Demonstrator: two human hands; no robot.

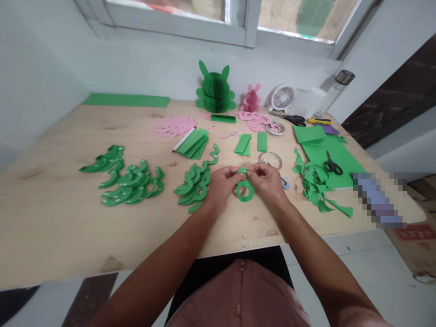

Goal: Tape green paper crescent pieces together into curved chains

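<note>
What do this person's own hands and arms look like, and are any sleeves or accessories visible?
The left hand and right hand are gloveless, and both forearms are bare, with no watch or bracelet visible. A dusty-pink sleeve edge shows on the right; the left sleeve is out of view.

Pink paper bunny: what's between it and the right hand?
In the head view, from the bunny to the right hand: curly pink paper cutouts, a green paper rectangle, then a thin round grey ring.

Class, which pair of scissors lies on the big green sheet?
The nearer pair, on the green sheet; the other pair lies farther back, beside the yellow cutter.
</note>
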